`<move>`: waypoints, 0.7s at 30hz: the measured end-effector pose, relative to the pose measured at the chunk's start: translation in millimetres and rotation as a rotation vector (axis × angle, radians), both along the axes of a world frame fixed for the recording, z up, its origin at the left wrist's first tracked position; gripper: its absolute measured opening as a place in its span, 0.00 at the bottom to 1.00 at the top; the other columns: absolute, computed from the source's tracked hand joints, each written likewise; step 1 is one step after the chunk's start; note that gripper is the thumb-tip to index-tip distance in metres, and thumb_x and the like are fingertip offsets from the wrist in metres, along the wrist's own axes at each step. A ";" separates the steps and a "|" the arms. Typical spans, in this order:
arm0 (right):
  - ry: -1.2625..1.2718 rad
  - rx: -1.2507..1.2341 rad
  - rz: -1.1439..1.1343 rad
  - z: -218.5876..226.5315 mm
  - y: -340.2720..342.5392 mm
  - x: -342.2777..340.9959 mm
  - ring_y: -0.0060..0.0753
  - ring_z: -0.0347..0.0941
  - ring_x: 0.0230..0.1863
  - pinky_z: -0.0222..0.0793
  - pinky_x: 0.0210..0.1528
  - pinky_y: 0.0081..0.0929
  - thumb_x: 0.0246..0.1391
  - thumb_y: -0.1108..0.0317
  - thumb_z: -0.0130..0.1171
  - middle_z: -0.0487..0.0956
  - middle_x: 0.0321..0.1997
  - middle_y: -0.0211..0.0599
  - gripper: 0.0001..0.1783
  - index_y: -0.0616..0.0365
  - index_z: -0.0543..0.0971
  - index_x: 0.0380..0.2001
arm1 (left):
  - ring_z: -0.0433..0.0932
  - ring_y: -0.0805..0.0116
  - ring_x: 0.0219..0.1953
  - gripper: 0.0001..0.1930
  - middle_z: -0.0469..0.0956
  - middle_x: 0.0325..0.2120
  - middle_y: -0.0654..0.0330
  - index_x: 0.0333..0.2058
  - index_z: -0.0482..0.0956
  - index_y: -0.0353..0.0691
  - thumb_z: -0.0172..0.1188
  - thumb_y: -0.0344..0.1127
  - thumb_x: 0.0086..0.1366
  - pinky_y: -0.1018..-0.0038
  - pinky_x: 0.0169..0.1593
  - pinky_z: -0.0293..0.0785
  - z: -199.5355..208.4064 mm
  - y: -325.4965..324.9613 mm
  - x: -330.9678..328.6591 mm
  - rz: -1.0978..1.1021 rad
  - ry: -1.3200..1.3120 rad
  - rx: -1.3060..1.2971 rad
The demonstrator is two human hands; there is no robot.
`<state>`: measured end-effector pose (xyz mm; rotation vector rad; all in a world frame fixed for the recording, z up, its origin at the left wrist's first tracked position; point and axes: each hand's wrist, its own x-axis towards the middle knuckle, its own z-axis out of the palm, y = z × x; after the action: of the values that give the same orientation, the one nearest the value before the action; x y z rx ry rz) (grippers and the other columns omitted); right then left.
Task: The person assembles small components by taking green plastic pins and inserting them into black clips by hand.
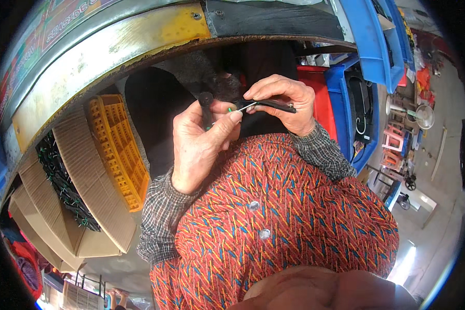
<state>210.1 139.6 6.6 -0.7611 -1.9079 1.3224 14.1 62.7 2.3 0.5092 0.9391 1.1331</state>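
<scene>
In front of the red patterned garment (289,196), near the edge of the workbench (155,32), two bare hands are close to each other, a little above the middle of the view. The left hand (202,138) makes a narrow grip: its thumb and fingers are closed about a thin pale rod (248,107), and a black piece with a round end (205,98) stands up at the same fingers. Small green bits (230,109) are visible just beside the fingertips. The right hand (290,101) is also closed narrowly, and it holds a long black piece (277,106), which lies across the fingers and points to the right. The thin pale rod is in the gap between the hands, slanting upward to the long black piece; whether the two are joined, I cannot tell. Checked sleeves (163,214) cover both forearms. To the left there is a yellow crate (118,150) with many openings, and beside it a cardboard box (90,178) containing a dark bundle (62,181) with green tips. To the right are a red container (323,98) and a blue bin (341,88), close together.
</scene>
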 end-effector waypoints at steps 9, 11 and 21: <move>-0.140 0.221 0.040 8.2 0.4 0.2 0.38 0.80 0.40 0.78 0.42 0.27 0.42 0.84 0.62 0.81 0.39 0.48 0.11 0.65 0.81 0.33 | 0.67 0.82 0.18 0.06 0.75 0.20 0.64 0.35 0.75 0.33 0.62 0.27 0.61 0.85 0.21 0.61 0.1 2.0 -2.2 -0.035 0.011 -0.011; -0.188 0.226 0.052 8.3 -2.3 -2.1 0.40 0.80 0.40 0.77 0.43 0.28 0.39 0.85 0.62 0.82 0.38 0.46 0.13 0.64 0.81 0.33 | 0.68 0.82 0.18 0.06 0.74 0.19 0.65 0.34 0.75 0.32 0.62 0.26 0.61 0.84 0.22 0.62 -0.3 1.8 -1.6 -0.042 -0.010 -0.009; -0.084 0.052 -0.018 2.0 -0.3 -2.2 0.35 0.80 0.39 0.79 0.39 0.25 0.38 0.83 0.69 0.81 0.36 0.45 0.14 0.63 0.79 0.32 | 0.68 0.83 0.18 0.06 0.76 0.22 0.64 0.35 0.76 0.33 0.63 0.27 0.61 0.85 0.22 0.62 -2.0 -2.7 -6.0 -0.005 -0.003 -0.005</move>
<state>207.9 139.3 8.6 -0.8172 -1.9880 1.2425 8.1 60.0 0.3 0.5051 0.9376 1.1269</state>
